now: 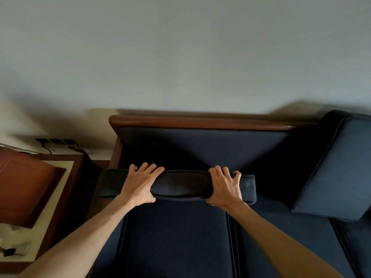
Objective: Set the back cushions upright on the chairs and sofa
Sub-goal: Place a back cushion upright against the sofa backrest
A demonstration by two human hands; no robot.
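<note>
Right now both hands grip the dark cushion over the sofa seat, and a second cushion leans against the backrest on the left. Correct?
Not quite. Both hands, left and right, do grip the cushion, but the second cushion leans against the backrest on the right, as the head view shows.

Both hands [140, 184] [225, 187] clasp cushion [180, 185] over sofa [200, 137].

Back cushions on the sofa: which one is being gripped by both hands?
The back cushion at the left end, seen edge-on, with the left hand and right hand on its top edge. The other cushion leans untouched at right.
</note>
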